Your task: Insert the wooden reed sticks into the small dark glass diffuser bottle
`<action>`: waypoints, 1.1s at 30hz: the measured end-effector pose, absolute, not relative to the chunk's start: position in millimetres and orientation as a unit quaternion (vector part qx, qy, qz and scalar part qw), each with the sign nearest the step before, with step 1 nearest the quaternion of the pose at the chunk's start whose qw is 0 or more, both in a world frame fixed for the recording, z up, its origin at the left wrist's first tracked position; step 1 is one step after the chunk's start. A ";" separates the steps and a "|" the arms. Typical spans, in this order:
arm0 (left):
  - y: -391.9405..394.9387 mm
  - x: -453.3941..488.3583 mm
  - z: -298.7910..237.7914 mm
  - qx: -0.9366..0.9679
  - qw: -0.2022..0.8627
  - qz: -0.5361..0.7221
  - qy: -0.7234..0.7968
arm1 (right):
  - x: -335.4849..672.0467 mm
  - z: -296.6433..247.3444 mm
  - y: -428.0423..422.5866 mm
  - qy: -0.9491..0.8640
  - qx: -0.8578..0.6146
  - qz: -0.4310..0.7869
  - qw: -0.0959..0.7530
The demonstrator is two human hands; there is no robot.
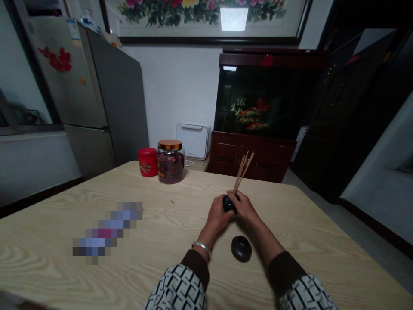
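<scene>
My left hand [217, 215] is closed around a small dark round holder [228, 204] standing on the wooden table [97, 275]. My right hand [245, 206] is closed on a bunch of thin wooden sticks [243, 170] that rise upward out of the holder and fan apart at the top. Both hands meet at the holder near the table's middle. A dark dome-shaped lid [241, 248] lies on the table between my forearms, apart from both hands. A silver bangle [201, 246] circles my left wrist.
A glass jar with a copper lid [170, 161] and a red tin [147, 161] stand at the table's far edge. A blurred-out object [108, 230] lies at the left. Behind are a fridge [93, 94], a fish tank [264, 99] on a cabinet, and a white appliance [192, 140].
</scene>
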State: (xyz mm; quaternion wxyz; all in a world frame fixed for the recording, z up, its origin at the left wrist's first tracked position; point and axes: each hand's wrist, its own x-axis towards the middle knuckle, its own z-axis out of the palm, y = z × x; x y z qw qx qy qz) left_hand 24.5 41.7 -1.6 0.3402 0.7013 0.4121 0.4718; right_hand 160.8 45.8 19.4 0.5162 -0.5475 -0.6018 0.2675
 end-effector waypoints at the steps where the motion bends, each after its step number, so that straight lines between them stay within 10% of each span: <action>1: 38.1 22.3 -0.2 0.705 0.341 0.464 0.414 | 158.2 19.3 43.4 -0.599 -0.548 0.264 0.521; 11: 18.8 12.6 -1.2 0.685 0.379 0.468 0.410 | 155.9 127.7 23.7 -0.504 -0.462 0.171 0.709; 21: 15.6 8.0 -2.8 0.683 0.392 0.469 0.400 | 257.1 38.7 -54.9 -0.591 -0.805 -0.015 0.051; 33: 14.8 6.0 0.4 0.687 0.399 0.460 0.396 | 194.9 61.7 -90.8 -0.722 -0.676 0.080 0.123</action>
